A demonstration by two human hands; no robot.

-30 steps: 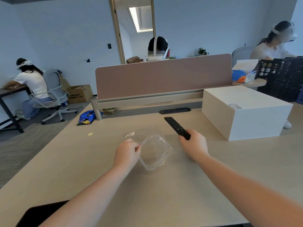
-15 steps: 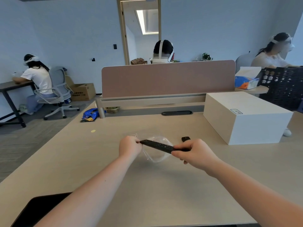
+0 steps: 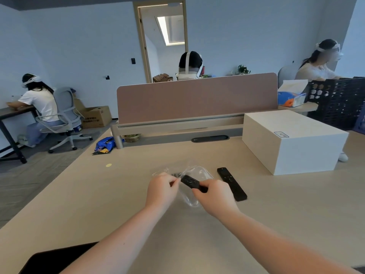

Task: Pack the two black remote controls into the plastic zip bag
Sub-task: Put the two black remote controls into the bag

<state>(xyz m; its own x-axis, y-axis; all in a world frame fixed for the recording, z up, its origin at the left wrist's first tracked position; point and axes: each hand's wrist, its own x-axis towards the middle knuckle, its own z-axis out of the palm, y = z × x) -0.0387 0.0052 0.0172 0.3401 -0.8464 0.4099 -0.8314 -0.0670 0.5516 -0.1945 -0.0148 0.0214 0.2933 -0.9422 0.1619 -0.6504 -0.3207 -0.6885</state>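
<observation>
Head view: left hand (image 3: pixel 162 189) pinches zip bag (image 3: pixel 194 176) mouth; right hand (image 3: pixel 214 194) grips one remote (image 3: pixel 191 182) at it. Second remote (image 3: pixel 231 183) lies just right of bag. White box (image 3: pixel 292 141) beyond-right; bare bench (image 3: pixel 98 194) left.

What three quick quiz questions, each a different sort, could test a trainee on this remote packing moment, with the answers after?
1. True or false: the second remote is already inside the zip bag.
2. Which hand grips the remote being inserted? A) left hand B) right hand C) neither
3. Fill in: the left hand pinches the bag's ____.

Key:
1. False; it lies on the table, to the right of the bag.
2. B, the right hand holds it by its near end.
3. Edge, seemingly by the opening; the clear plastic makes the exact spot hard to tell.
</observation>
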